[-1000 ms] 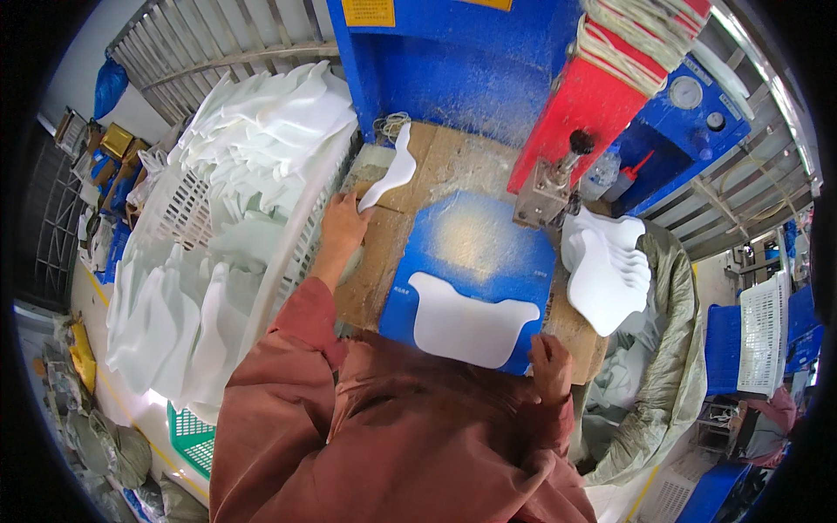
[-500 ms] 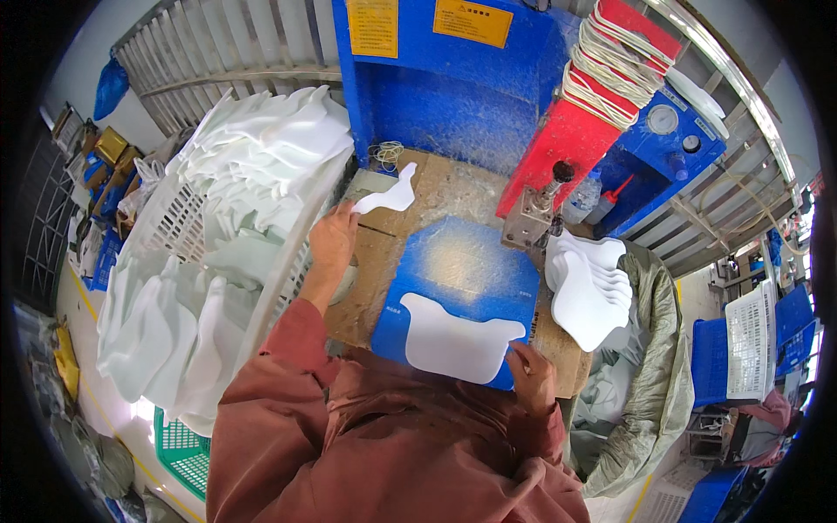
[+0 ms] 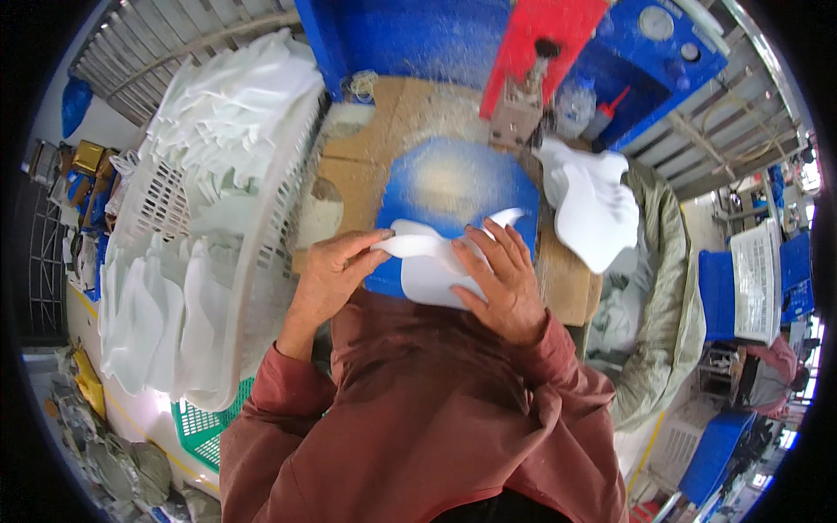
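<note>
My left hand (image 3: 330, 272) pinches the left end of a small wavy white piece (image 3: 410, 246) between thumb and fingers. Its other end curves up past the fingers of my right hand (image 3: 504, 283), which lies spread over the pieces. Beneath is a larger white cut-out sheet (image 3: 427, 281), flat on the near part of a blue board (image 3: 401, 187). My hands partly cover both pieces, whose material I cannot make out for sure.
A white basket (image 3: 266, 235) piled with white pieces stands left. More white cut-outs (image 3: 588, 205) are stacked right of the board, beside an olive sack (image 3: 667, 288). A red machine arm with a metal head (image 3: 516, 113) stands behind, over the cardboard-covered table (image 3: 349, 152).
My left hand has brought the small white piece from the table's far left onto the larger sheet. My right hand has moved from the sheet's right edge to lie over the pieces.
</note>
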`<state>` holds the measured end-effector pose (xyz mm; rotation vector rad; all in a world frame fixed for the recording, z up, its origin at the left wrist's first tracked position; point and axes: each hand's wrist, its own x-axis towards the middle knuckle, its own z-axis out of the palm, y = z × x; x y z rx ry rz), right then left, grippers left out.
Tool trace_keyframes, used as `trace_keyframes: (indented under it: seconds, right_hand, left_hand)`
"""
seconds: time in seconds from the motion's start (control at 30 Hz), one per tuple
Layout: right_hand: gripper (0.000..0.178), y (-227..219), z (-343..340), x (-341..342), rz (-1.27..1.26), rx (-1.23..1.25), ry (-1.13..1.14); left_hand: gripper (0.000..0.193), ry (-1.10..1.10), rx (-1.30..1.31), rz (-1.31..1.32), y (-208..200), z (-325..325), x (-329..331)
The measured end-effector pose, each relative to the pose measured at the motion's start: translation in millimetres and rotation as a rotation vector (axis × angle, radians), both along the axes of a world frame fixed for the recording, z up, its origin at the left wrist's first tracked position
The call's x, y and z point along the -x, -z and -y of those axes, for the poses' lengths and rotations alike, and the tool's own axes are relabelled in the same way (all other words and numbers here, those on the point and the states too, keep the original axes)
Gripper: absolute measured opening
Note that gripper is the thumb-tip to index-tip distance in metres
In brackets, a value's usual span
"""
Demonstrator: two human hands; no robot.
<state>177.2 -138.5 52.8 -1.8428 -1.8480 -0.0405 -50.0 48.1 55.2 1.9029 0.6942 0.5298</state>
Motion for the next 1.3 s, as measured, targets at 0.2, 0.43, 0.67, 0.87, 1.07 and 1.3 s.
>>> trace_keyframes:
  seconds: [0.2,0.43,0.67,0.87,1.07,1.3]
  right_hand:
    - [0.065,21.5,28.2,-1.0,-0.134,0.003,0.009]
    - [0.065,7.5,37.1,-7.7,-0.253,0.093,-0.119]
    - [0.058,10.8,28.8,-4.2,-0.251,0.123,-0.157]
    - [0.052,18.6,2.6,-9.8,-0.077,0.161,-0.082]
    - [0.049,39.2,-25.0,-15.3,-0.011,0.170,-0.054]
    - [0.051,60.9,-40.8,-22.0,-0.063,0.176,-0.071]
  left_hand:
    - [0.028,0.083,0.140,-0.012,15.6,11.6,1.9]
    - [0.026,0.148,0.191,-0.029,19.6,9.6,-4.7]
    - [0.027,0.174,0.036,-0.143,39.3,1.1,-18.2]
    - [0.028,0.042,0.044,-0.246,61.8,-13.1,-35.8]
    - [0.024,-0.053,-0.356,-0.191,91.7,-27.7,-53.9]
    - [0.023,-0.104,-0.490,-0.264,113.5,-33.1,-60.8]
